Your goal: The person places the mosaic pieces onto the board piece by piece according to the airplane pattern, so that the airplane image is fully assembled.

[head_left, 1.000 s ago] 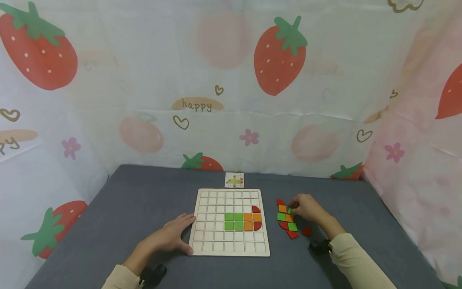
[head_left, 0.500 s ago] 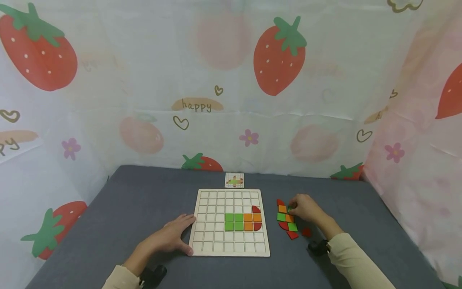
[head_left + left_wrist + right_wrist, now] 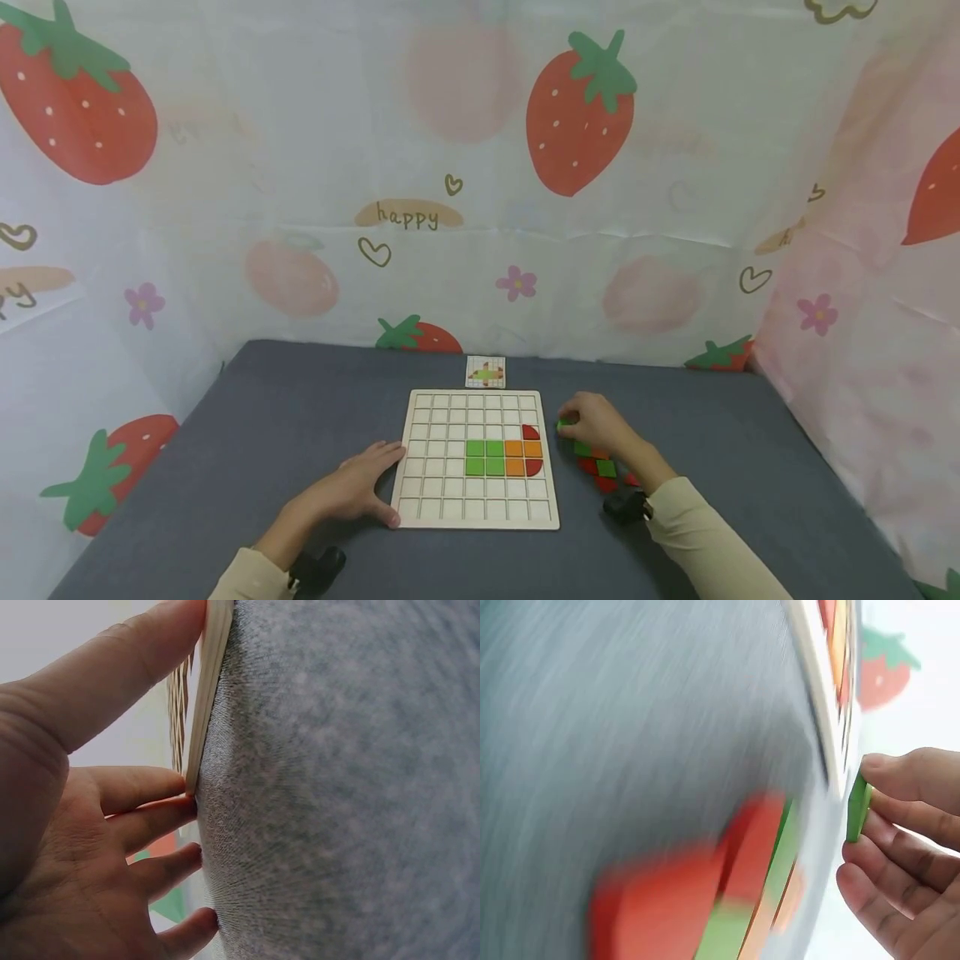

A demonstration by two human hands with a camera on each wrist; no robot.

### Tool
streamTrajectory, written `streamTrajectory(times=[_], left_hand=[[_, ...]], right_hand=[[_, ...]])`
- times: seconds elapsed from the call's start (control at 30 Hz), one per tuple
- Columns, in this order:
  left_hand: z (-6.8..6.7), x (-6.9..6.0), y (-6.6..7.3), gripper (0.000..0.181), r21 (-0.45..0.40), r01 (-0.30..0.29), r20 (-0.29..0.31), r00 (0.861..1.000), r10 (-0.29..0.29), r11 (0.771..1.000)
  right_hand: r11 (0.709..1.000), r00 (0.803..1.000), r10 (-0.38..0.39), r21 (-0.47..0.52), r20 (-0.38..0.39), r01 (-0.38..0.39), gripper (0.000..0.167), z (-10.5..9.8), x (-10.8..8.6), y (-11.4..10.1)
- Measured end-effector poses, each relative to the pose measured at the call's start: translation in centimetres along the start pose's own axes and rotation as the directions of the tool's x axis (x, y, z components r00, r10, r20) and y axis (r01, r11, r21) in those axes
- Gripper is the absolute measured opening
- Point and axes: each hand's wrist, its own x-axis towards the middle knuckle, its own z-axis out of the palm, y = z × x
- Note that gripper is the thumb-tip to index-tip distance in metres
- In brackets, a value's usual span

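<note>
A pale wooden grid board (image 3: 435, 487) lies on the dark table; green, orange and red pieces fill cells at its right side. My left hand (image 3: 352, 489) touches the board's left edge with fingers spread, thumb at the near corner; the left wrist view shows the thumb and fingertips on the board's rim (image 3: 206, 697). Between thumb and fingers my right hand (image 3: 603, 425) pinches a green piece (image 3: 858, 808), held above the table just right of the board. Loose red, green and orange pieces (image 3: 606, 468) lie below that hand, partly hidden by it.
A small pattern card (image 3: 486, 372) lies behind the board. Dark straps with a device sit on both wrists. A strawberry-print cloth (image 3: 420, 275) hangs behind the grey-blue table (image 3: 300, 400).
My right hand has moved left from the loose pieces toward the board, carrying the green piece. The left hand stays at the board's edge.
</note>
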Motion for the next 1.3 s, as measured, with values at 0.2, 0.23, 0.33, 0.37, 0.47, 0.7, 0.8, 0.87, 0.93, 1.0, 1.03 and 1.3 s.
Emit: streamTrajectory(times=[0.2, 0.23, 0.33, 0.37, 0.47, 0.7, 0.8, 0.87, 0.93, 1.0, 1.03, 1.3], left_hand=[[0.0, -0.1, 0.0, 0.099, 0.002, -0.009, -0.006, 1.0, 0.009, 1.0], [0.0, -0.1, -0.1, 0.099, 0.002, -0.012, -0.007, 1.0, 0.012, 1.0], [0.0, -0.1, -0.1, 0.098, 0.001, -0.017, -0.009, 1.0, 0.017, 1.0], [0.1, 0.0, -0.1, 0.098, 0.002, -0.017, -0.009, 1.0, 0.017, 1.0], [0.1, 0.0, -0.1, 0.098, 0.003, -0.016, -0.008, 1.0, 0.016, 1.0], [-0.1, -0.1, 0.0, 0.099, -0.009, -0.019, -0.006, 1.0, 0.019, 1.0], [-0.1, -0.2, 0.0, 0.099, -0.013, -0.016, -0.002, 1.0, 0.016, 1.0], [-0.1, -0.2, 0.0, 0.099, -0.012, -0.016, -0.001, 1.0, 0.016, 1.0], [-0.1, -0.1, 0.1, 0.099, -0.009, -0.014, -0.001, 1.0, 0.014, 1.0], [-0.1, -0.1, 0.1, 0.099, -0.005, -0.012, -0.002, 1.0, 0.012, 1.0], [-0.1, 0.0, 0.1, 0.099, -0.002, -0.01, -0.003, 1.0, 0.01, 1.0], [0.0, 0.2, 0.0, 0.099, 0.0, 0.004, -0.007, 1.0, -0.004, 1.0]], right_hand=[[0.996, 0.997, -0.054, 0.074, 0.049, 0.05, 0.024, 1.4, 1.5, -3.3], [0.995, 0.996, -0.064, 0.081, 0.054, 0.06, 0.025, 1.6, 1.7, -3.8], [0.99, 0.992, -0.113, 0.087, 0.058, 0.108, 0.025, 2.1, 2.1, -4.9], [0.988, 0.99, -0.13, 0.09, 0.062, 0.124, 0.024, 2.3, 2.3, -5.2], [0.983, 0.985, -0.159, 0.105, 0.074, 0.151, 0.022, 2.9, 2.6, -6.1], [0.973, 0.973, -0.205, 0.133, 0.107, 0.191, 0.021, 3.8, 3.2, -7.8], [0.97, 0.97, -0.213, 0.148, 0.117, 0.195, 0.021, 4.1, 3.5, -8.4], [0.969, 0.969, -0.218, 0.146, 0.119, 0.2, 0.022, 4.3, 3.7, -8.7], [0.969, 0.968, -0.218, 0.146, 0.124, 0.2, 0.023, 4.6, 3.9, -9.1], [0.967, 0.965, -0.228, 0.141, 0.127, 0.21, 0.024, 4.8, 4.1, -9.4], [0.966, 0.964, -0.234, 0.145, 0.13, 0.215, 0.024, 4.9, 4.2, -9.6], [0.96, 0.953, -0.263, 0.139, 0.153, 0.243, 0.024, 5.2, 4.7, -11.2]])
